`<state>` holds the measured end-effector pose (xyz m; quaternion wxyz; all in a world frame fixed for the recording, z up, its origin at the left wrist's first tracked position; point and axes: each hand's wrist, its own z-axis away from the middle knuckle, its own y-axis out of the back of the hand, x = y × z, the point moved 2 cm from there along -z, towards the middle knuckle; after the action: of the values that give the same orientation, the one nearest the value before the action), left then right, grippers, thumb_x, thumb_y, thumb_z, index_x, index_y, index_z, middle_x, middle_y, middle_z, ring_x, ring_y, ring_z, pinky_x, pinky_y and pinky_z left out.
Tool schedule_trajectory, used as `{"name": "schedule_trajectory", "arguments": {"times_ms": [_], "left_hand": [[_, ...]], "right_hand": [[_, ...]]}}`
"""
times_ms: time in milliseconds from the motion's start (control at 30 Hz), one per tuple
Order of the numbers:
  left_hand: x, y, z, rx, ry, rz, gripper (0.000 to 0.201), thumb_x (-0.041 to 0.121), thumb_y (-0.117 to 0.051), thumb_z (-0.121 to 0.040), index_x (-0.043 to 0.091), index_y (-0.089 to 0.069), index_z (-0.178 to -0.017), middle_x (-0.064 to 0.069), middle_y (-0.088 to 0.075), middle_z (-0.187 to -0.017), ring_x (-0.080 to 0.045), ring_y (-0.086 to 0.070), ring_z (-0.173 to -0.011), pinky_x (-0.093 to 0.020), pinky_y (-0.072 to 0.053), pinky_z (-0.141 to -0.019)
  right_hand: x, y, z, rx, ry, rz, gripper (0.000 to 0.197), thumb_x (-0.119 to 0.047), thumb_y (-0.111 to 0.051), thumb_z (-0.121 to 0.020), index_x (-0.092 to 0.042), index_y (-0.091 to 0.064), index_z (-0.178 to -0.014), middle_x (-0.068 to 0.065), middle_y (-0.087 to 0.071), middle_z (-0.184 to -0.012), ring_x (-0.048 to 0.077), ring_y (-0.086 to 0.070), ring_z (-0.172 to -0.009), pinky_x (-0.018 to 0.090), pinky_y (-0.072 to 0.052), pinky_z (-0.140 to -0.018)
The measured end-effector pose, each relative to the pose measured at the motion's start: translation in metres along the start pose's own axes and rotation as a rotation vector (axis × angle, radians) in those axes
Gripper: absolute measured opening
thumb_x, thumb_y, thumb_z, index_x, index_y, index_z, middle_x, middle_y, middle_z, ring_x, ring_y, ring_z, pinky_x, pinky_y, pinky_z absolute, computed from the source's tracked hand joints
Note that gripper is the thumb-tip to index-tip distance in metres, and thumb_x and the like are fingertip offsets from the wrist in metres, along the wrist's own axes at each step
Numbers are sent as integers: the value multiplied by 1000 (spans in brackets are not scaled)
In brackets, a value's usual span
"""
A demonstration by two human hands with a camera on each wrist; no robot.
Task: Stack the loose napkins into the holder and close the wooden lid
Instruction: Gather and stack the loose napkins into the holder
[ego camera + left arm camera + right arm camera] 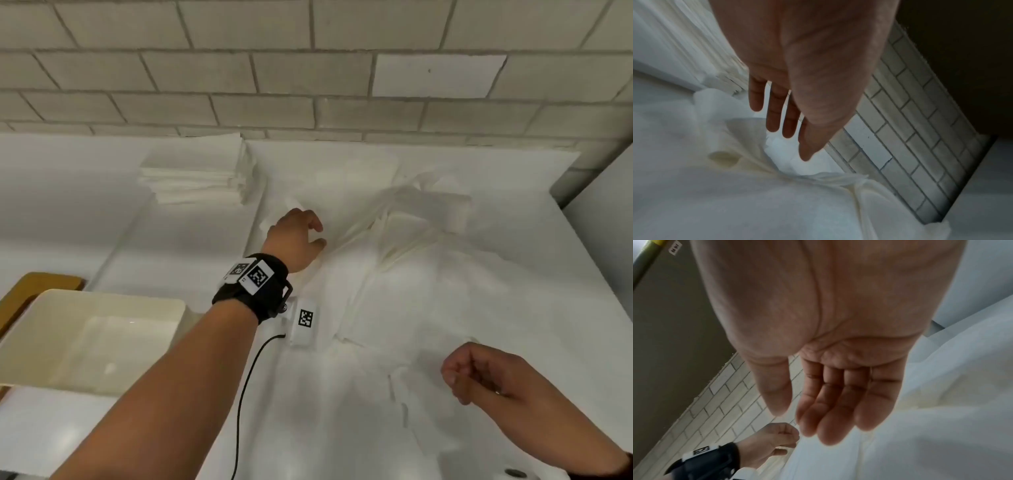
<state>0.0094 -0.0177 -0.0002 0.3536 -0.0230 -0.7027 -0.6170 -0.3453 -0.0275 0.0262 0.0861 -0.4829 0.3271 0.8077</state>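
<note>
A heap of loose white napkins (411, 246) covers the middle and right of the white counter. My left hand (301, 236) reaches over the heap's far left edge. Its fingers (774, 116) are straight, just above the crumpled napkins (715, 194), and hold nothing. My right hand (479, 373) hovers over the near part of the heap with fingers (828, 410) loosely curled and empty. The cream holder (164, 308), an open tray, stands at the near left. The wooden lid (34, 287) lies behind it. A neat napkin stack (195, 178) sits at the back left.
A pale brick wall (308, 75) runs along the back of the counter. A white tag block (305, 320) with a black cable (246, 383) hangs by my left wrist. The counter's right edge (592, 260) slants toward me, with a grey surface beyond it.
</note>
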Motion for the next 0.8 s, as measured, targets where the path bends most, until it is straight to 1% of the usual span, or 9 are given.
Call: {"name": "schedule_trajectory", "arguments": {"times_ms": [167,267,333,433,500,600,700,733,800], "left_hand": [[21,-16,-31,-156,23,0,44,40,-74,-86,22,-58,-122,0,-54,-128,-17,-52,-119,-31,-42,-99],[27,-28,-42,-207,52,-8,50,43,-75,-83,23,-58,-125,1,-56,-133,-19,-54,-122,-39,-44,-105],[30,-34,-46,-191,62,-35,43,41,-72,-85,22,-61,-121,1,-60,-127,-20,-57,-116,-42,-46,-102],[31,-35,-47,-100,60,-82,22,33,-60,-93,16,-65,-106,-3,-67,-109,-25,-61,-104,-42,-50,-94],[29,-31,-47,-33,58,-32,20,28,-55,-97,9,-64,-99,-9,-68,-100,-30,-62,-97,-39,-51,-87],[26,-16,-41,81,68,198,20,24,-54,-98,8,-55,-85,-8,-63,-82,-27,-58,-78,-31,-43,-66],[28,7,-21,178,96,497,36,18,-57,-97,17,-37,-68,6,-39,-62,-14,-38,-59,-21,-29,-52],[26,13,-11,198,108,619,40,17,-59,-96,18,-32,-66,8,-33,-60,-13,-32,-57,-22,-27,-52],[25,24,11,207,136,911,43,20,-63,-91,19,-28,-66,-2,-32,-64,-17,-33,-63,-29,-26,-61]], "right_hand": [[11,13,-18,-67,-6,37,7,-30,-64,-93,-29,-70,-90,5,-71,-87,25,-68,-82,49,-55,-82],[14,14,-26,-86,6,55,9,-33,-63,-93,-27,-70,-94,3,-71,-88,23,-68,-82,50,-55,-82],[12,15,-29,-87,11,57,8,-33,-63,-93,-27,-70,-93,2,-71,-87,22,-67,-81,47,-55,-81],[4,15,-31,-65,39,18,9,-26,-65,-92,-32,-68,-86,-3,-67,-78,20,-64,-75,32,-52,-72],[-2,16,-33,-40,48,8,15,-22,-66,-91,-34,-67,-83,-5,-64,-73,21,-60,-73,26,-48,-67],[-12,16,-36,-16,50,1,17,-18,-66,-91,-32,-68,-83,-4,-64,-72,25,-60,-73,26,-47,-67],[-26,24,-44,96,75,46,15,-20,-67,-90,-33,-68,-83,-6,-66,-75,14,-61,-71,23,-47,-65],[-31,29,-50,178,94,68,16,-19,-69,-89,-33,-68,-83,-7,-67,-77,12,-61,-72,21,-47,-64],[-40,43,-67,384,143,116,21,-13,-73,-85,-32,-65,-90,-7,-66,-80,11,-62,-77,18,-48,-63]]}}
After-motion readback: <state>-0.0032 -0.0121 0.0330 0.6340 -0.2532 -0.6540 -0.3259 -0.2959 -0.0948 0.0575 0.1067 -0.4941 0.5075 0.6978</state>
